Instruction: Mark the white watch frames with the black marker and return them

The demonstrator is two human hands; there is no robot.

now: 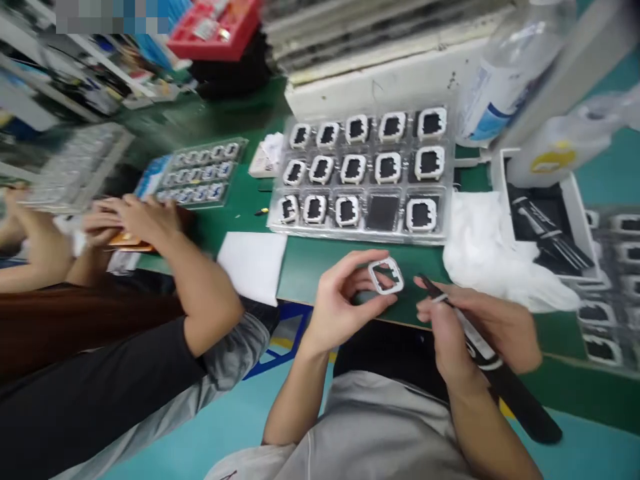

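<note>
My left hand (345,300) pinches a small white square frame with rounded corners (400,279), like a watch case, between thumb and fingers, holding it tilted above the table edge. Dark notched edges show inside its opening. Closed around a long black flat-handled tool (525,403) with white markings is my right hand (475,327); the tool's narrow tip points at the frame, a short gap away. Its exact kind is unclear. Beyond my hands lies a clear plastic tray (320,230) holding rows of similar white frames, with one pocket in the front row showing only its dark bottom.
On the right are a white cloth (470,233), a white box (593,243) with black tools, bottles (483,100) and another tray of frames (627,293). Left, a co-worker's arms (210,293) reach over the green table near white paper (253,263) and a smaller tray (200,200).
</note>
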